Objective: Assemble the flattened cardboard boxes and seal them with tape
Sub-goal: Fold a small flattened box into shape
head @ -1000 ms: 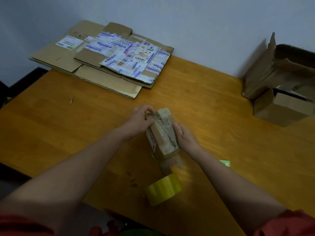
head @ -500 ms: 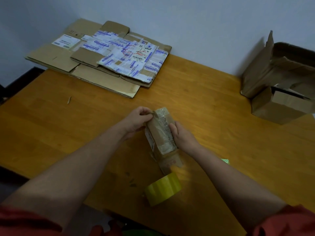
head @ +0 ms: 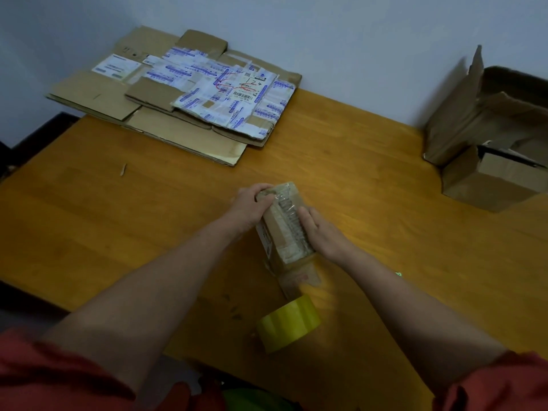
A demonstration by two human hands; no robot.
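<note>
A: How far along is this, would you say?

B: Partway, I judge. At the far left a stack of flattened cardboard (head: 166, 114) lies on the table (head: 89, 221), not yet folded up, so most of the work is left. In the middle a small box (head: 280, 232) is formed and stands tilted on the wood, with clear tape wrinkled along its upper face. The yellow tape roll (head: 289, 324) sits just in front of it, near the table's front edge, in nobody's grasp. At the far right two open boxes (head: 486, 182) stand by the wall, flaps up. I see no fresh tape on them, though it is too dim to be sure.

A: So which step is in hand?

B: Sealing the small one, it seems: pressing the tape down along the seam.

A: And the hands?

B: The left hand (head: 247, 204) is clenched on the box's far upper corner, fingers curled over the top edge. The right hand (head: 321, 232) grasps the box's right side, with its thumb lying along the taped seam. The fingers behind the box are hidden, so I can't tell how tightly they wrap.

A: Nothing else held?

B: No. Both hands are on that one box, and the roll lies apart from them.
</note>
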